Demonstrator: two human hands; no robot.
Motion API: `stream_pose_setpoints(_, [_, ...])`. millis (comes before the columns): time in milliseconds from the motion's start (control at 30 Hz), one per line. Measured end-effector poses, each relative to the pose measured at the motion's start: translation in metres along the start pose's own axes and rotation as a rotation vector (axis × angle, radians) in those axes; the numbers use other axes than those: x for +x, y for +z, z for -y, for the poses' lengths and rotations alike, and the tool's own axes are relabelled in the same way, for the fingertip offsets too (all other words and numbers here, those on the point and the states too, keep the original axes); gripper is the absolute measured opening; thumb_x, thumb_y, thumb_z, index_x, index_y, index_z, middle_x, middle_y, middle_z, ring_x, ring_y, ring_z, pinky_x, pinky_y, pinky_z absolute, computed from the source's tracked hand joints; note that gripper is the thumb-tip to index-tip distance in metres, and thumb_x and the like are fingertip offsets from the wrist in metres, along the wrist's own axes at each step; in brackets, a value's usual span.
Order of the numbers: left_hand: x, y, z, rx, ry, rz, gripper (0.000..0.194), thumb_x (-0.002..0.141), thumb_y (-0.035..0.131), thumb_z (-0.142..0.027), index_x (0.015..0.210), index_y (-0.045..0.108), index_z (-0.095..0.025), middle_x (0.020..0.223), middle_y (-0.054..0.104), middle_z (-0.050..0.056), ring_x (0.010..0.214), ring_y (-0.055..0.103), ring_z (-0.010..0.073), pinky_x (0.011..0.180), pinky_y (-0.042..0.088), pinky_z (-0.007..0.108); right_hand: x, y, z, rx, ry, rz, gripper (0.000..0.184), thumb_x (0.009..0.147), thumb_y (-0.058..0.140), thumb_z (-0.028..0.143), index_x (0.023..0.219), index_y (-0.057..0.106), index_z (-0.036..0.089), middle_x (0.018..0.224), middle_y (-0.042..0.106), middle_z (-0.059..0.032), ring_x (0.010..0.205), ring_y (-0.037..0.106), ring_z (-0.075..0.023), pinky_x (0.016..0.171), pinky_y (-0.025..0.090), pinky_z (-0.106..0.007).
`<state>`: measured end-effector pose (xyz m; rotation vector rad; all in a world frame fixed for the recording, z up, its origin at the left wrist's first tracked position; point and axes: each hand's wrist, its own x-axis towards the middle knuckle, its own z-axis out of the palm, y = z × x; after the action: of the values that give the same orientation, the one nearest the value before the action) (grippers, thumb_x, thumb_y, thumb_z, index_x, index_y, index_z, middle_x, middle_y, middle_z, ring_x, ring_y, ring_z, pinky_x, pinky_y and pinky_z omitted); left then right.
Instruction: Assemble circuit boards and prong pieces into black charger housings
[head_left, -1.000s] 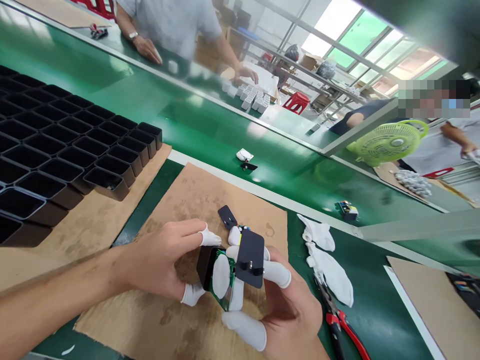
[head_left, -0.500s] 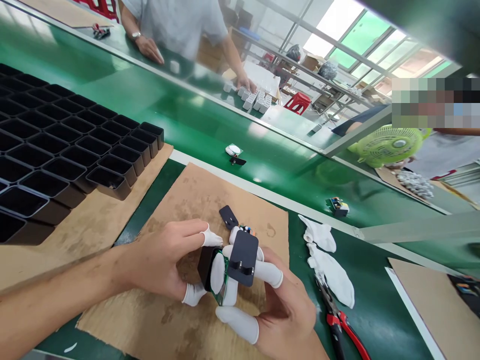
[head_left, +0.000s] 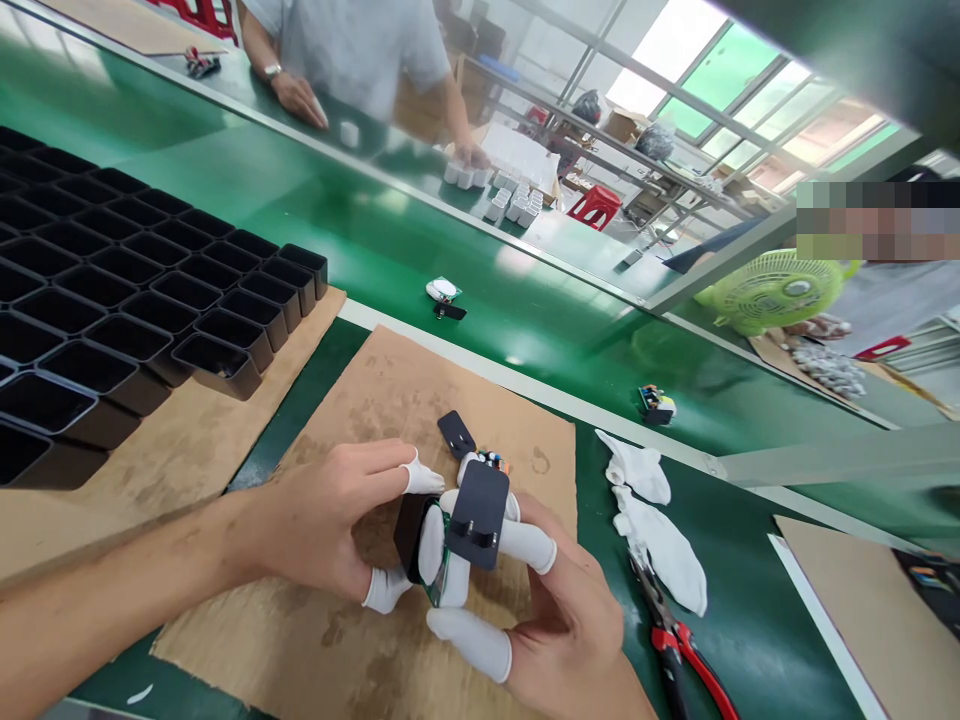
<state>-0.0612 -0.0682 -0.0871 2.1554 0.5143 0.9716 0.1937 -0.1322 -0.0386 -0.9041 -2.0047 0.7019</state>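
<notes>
My left hand (head_left: 330, 510), with white finger cots on thumb and fingertips, grips a black charger housing (head_left: 411, 535). A green circuit board (head_left: 437, 590) with a white padded part (head_left: 431, 545) sits partly inside the housing's open end. My right hand (head_left: 555, 600), also in finger cots, holds the circuit board with its attached black plug plate (head_left: 478, 515); two prongs stick out of the plate. Right behind, another black plug plate (head_left: 456, 434) with a small circuit board (head_left: 491, 462) lies on the cardboard (head_left: 337, 400), partly hidden by my right hand.
Rows of empty black housings (head_left: 135, 300) stand at left. Pliers (head_left: 675, 640) and white cloth pieces (head_left: 652, 530) lie at right. Two board assemblies (head_left: 444, 292) (head_left: 657, 405) rest on the green belt (head_left: 555, 350). Across it are a co-worker's hand (head_left: 300, 98) and a green fan (head_left: 780, 288).
My right hand has moved left, and the board has gone deeper into the housing. The assemblies on the belt have shifted left. The co-worker's hand across the belt has moved among white parts.
</notes>
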Motion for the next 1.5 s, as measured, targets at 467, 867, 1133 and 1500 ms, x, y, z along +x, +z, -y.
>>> stream_pose_setpoints(467, [0.0, 0.002, 0.001, -0.02, 0.031, -0.023, 0.058, 0.078, 0.094, -0.023, 0.128, 0.065, -0.021, 0.103, 0.074, 0.003, 0.086, 0.071, 0.0206, 0.074, 0.054, 0.029, -0.003, 0.008, -0.007, -0.009, 0.049, 0.036, 0.075, 0.093, 0.096, 0.022, 0.159, 0.064, 0.037, 0.138, 0.075, -0.0077, 0.12, 0.075, -0.0297, 0.11, 0.065, -0.04])
stream_pose_setpoints(867, [-0.003, 0.007, 0.002, 0.045, 0.037, -0.026, 0.057, 0.073, 0.093, -0.018, 0.124, 0.067, -0.02, 0.099, 0.071, 0.002, 0.082, 0.067, 0.0194, 0.071, 0.051, 0.029, 0.002, 0.01, -0.006, 0.246, 0.233, 0.012, 0.072, 0.087, 0.102, 0.049, 0.152, 0.071, 0.042, 0.142, 0.072, -0.0063, 0.126, 0.071, -0.0319, 0.112, 0.059, -0.042])
stream_pose_setpoints(1133, [-0.003, 0.005, 0.0, -0.006, 0.031, -0.043, 0.062, 0.081, 0.088, -0.016, 0.138, 0.065, -0.02, 0.108, 0.073, 0.006, 0.092, 0.073, 0.0232, 0.08, 0.06, 0.032, 0.003, 0.015, -0.009, 0.509, 0.434, -0.067, 0.031, 0.109, 0.079, 0.048, 0.139, 0.08, 0.039, 0.138, 0.075, -0.005, 0.135, 0.064, -0.0295, 0.117, 0.051, -0.042])
stream_pose_setpoints(1500, [-0.002, 0.004, -0.001, 0.024, 0.023, -0.081, 0.059, 0.081, 0.091, -0.023, 0.135, 0.067, -0.02, 0.107, 0.075, 0.007, 0.092, 0.075, 0.025, 0.078, 0.061, 0.033, 0.006, 0.013, -0.006, 0.591, 0.445, -0.037, 0.042, 0.109, 0.076, 0.056, 0.144, 0.078, 0.033, 0.146, 0.076, -0.0093, 0.141, 0.069, -0.0336, 0.125, 0.056, -0.05])
